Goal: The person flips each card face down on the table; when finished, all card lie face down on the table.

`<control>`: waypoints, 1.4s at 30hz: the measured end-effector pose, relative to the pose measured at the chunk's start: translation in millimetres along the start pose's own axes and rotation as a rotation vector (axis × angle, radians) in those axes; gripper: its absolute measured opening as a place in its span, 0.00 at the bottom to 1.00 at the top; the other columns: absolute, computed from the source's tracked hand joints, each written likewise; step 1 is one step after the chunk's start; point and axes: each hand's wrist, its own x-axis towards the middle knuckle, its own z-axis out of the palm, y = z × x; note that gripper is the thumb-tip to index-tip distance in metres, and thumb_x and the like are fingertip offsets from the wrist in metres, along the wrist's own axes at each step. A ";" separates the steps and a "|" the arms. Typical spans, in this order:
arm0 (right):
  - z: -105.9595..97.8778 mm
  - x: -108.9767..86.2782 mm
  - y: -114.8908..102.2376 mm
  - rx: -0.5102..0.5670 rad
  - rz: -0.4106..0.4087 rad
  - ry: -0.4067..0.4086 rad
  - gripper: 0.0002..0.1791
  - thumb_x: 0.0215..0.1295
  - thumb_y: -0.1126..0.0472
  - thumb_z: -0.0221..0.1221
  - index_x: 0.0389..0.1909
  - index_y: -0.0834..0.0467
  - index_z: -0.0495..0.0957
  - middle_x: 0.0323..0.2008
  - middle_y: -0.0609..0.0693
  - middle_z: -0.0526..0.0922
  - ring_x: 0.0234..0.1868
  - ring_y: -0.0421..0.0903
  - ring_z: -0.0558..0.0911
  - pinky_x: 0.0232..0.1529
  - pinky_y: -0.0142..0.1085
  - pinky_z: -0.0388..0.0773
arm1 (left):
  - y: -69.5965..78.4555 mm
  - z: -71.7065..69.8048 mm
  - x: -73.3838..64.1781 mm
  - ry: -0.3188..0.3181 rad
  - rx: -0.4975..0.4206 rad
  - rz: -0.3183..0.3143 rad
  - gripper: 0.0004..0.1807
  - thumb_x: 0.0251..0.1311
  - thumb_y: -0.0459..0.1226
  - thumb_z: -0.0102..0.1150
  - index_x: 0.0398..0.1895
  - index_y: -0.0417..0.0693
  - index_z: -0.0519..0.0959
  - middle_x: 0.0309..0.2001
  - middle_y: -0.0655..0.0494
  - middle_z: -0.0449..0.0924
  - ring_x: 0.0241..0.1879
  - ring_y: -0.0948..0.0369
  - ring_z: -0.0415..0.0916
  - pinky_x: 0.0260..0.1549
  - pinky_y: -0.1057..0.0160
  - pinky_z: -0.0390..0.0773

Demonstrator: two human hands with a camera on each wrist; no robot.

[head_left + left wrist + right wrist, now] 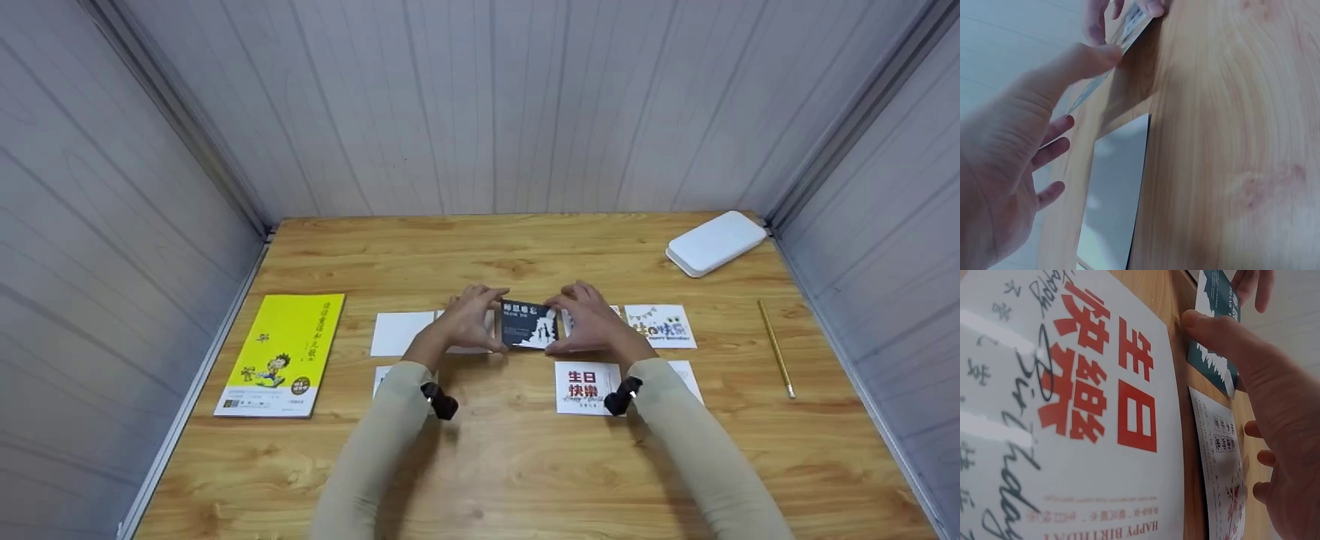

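Both hands hold a dark greeting card (529, 324) with white lettering and a white silhouette pattern. My left hand (468, 321) pinches its left edge between thumb and fingers, and my right hand (589, 321) pinches the right edge. In the left wrist view the card (1133, 28) is tilted and raised off the table, casting a shadow. The right wrist view shows its printed face (1216, 332) behind the right thumb. A white card (1114, 185) lies under the left hand. Below the right hand lie a red-lettered birthday card (587, 388) and a flower-printed card (1219, 461).
A yellow book (285, 352) lies at the left of the wooden table (495, 472). At the right are a gold pencil (776, 349) and, farther back, a white case (716, 241). Other cards include a blank-looking one (401, 334) and a colourful birthday card (661, 327). Panel walls surround the table.
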 end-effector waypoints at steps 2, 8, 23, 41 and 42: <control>0.8 -0.4 1.1 -0.001 -0.003 0.008 0.53 0.53 0.35 0.82 0.79 0.49 0.76 0.84 0.68 0.65 0.88 0.76 0.57 0.83 0.79 0.58 | -0.5 0.0 -0.2 -0.004 0.010 -0.005 0.63 0.53 0.48 0.89 0.90 0.50 0.62 0.83 0.41 0.70 0.83 0.43 0.63 0.85 0.30 0.58; 1.8 -0.2 0.5 0.011 -0.001 0.005 0.53 0.54 0.33 0.81 0.80 0.47 0.75 0.85 0.68 0.64 0.89 0.76 0.55 0.82 0.81 0.58 | -1.7 2.4 0.2 0.022 0.004 -0.012 0.60 0.54 0.49 0.88 0.88 0.46 0.65 0.77 0.44 0.77 0.79 0.44 0.67 0.80 0.29 0.63; 4.2 0.2 -7.9 0.063 -0.057 0.011 0.55 0.54 0.31 0.81 0.81 0.46 0.74 0.83 0.67 0.66 0.88 0.74 0.58 0.80 0.78 0.64 | 5.1 2.2 2.1 0.109 -0.329 0.089 0.55 0.57 0.44 0.86 0.86 0.42 0.67 0.82 0.42 0.74 0.83 0.41 0.68 0.84 0.36 0.67; 7.5 2.4 -17.3 0.056 -0.077 -0.010 0.55 0.61 0.32 0.79 0.86 0.46 0.70 0.83 0.67 0.66 0.87 0.72 0.58 0.80 0.76 0.66 | 17.4 13.6 10.9 0.141 -0.401 0.164 0.55 0.58 0.37 0.85 0.87 0.43 0.65 0.81 0.42 0.75 0.84 0.42 0.67 0.86 0.34 0.63; 7.5 2.3 -17.3 0.056 -0.079 -0.011 0.55 0.61 0.32 0.79 0.86 0.46 0.69 0.83 0.67 0.66 0.87 0.72 0.58 0.80 0.76 0.65 | 17.5 14.7 11.3 0.139 -0.404 0.163 0.55 0.58 0.37 0.85 0.87 0.44 0.65 0.81 0.42 0.75 0.84 0.42 0.67 0.86 0.34 0.63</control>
